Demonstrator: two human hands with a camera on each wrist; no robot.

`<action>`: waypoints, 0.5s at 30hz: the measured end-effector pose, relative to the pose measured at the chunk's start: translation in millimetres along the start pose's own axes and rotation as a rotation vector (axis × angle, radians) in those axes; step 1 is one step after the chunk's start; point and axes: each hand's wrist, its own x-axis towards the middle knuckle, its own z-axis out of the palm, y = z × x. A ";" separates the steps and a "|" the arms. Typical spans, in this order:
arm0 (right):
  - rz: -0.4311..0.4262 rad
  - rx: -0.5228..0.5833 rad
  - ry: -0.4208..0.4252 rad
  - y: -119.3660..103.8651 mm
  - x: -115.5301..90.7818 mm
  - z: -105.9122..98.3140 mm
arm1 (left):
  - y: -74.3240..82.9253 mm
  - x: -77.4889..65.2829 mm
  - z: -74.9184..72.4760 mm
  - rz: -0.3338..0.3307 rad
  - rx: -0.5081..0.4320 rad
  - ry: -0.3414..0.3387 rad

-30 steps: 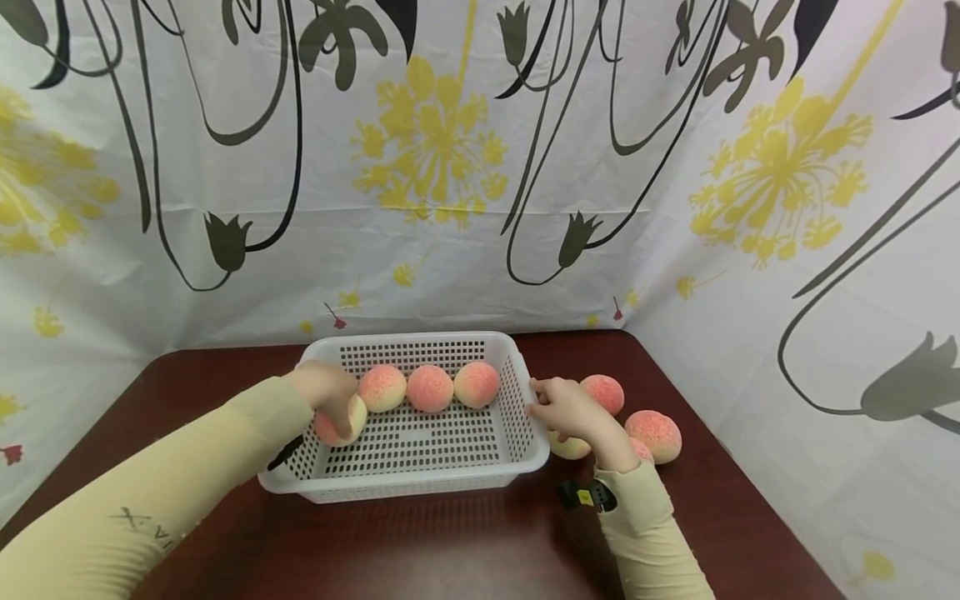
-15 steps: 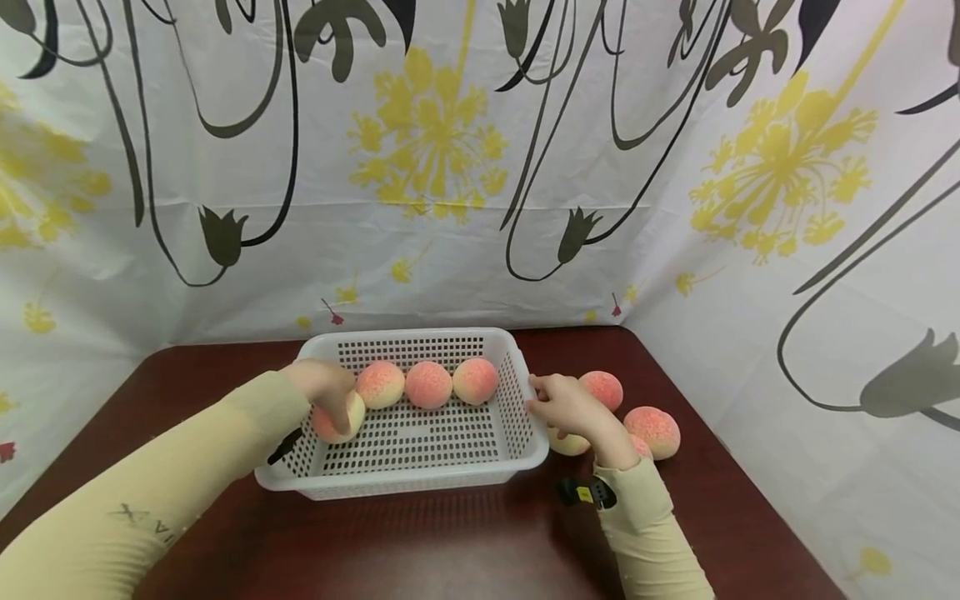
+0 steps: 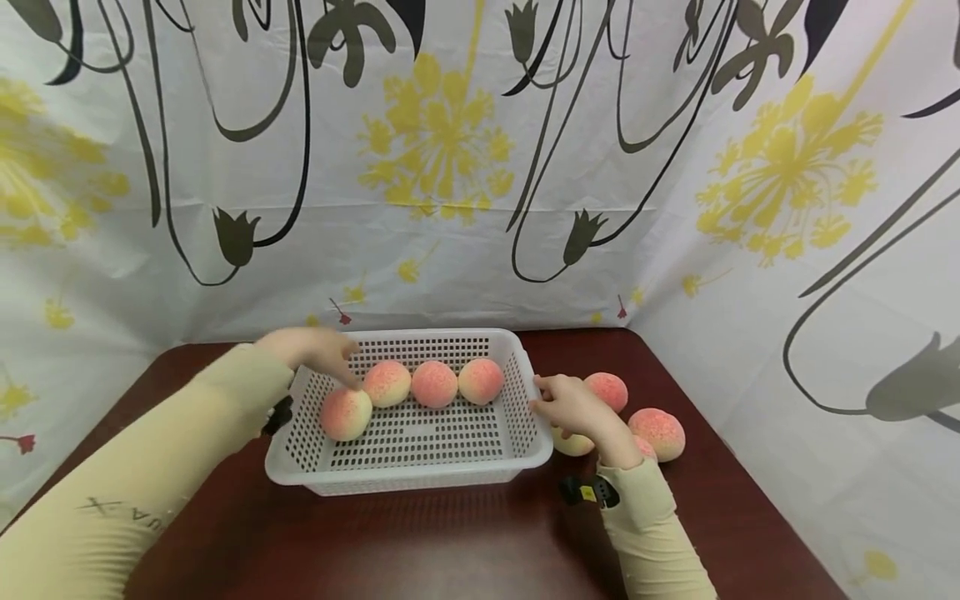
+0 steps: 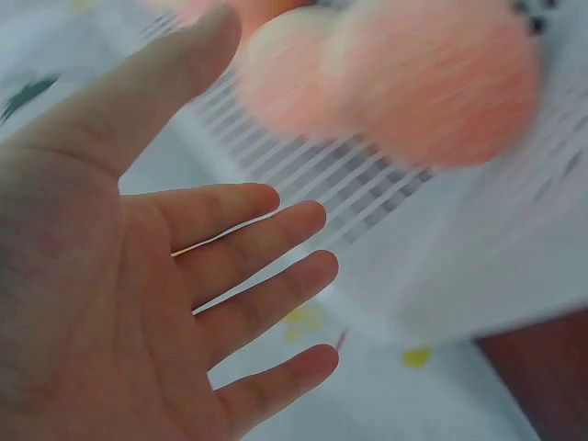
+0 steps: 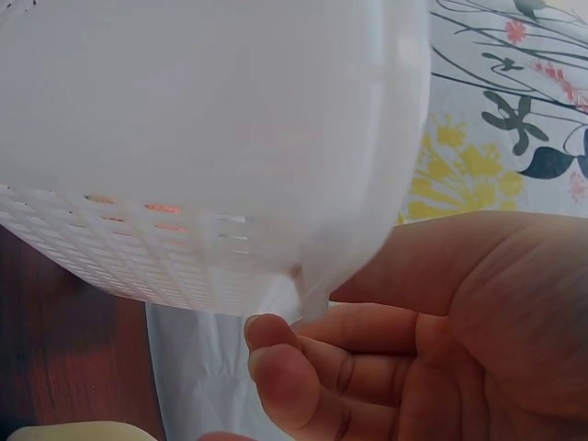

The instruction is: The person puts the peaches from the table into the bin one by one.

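My left hand (image 3: 311, 350) is over the left side of the white plastic basket (image 3: 408, 478), fingers spread and holding nothing. Just below it, a pink-and-yellow peach (image 3: 346, 415) lies in the basket's left part. The left wrist view shows the bare palm (image 4: 138, 303) and extended fingers, with blurred peaches (image 4: 441, 83) beyond. Along the basket's back, three more peaches (image 3: 435, 384) sit in a row. My right hand (image 3: 577, 410) holds the basket's right rim; in the right wrist view its thumb is at the rim (image 5: 395, 138) and its fingers curl underneath.
Several loose peaches (image 3: 657, 433) lie on the dark red table (image 3: 450, 550) to the right of the basket, some partly hidden by the right hand. A white cloth (image 3: 435, 275) printed with flowers hangs behind the table and along its sides.
My left hand has let go of the left peach and moved up and left, its fingers opening. The peach stays in the basket. My right hand keeps its hold on the rim.
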 end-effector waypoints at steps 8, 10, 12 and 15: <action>0.006 -0.016 0.003 1.0 1.0 -1.1 | -32.9 -36.8 -26.1 0.094 -0.218 0.317; 0.010 -0.020 -0.001 0.7 1.2 -0.7 | -42.6 -42.6 -18.3 0.065 -0.326 0.376; 0.011 -0.026 -0.004 0.3 1.6 -0.2 | -52.7 -44.7 -5.2 0.031 -0.430 0.419; 0.007 -0.034 -0.002 -1.1 2.0 0.6 | -67.6 -42.7 20.2 -0.020 -0.551 0.473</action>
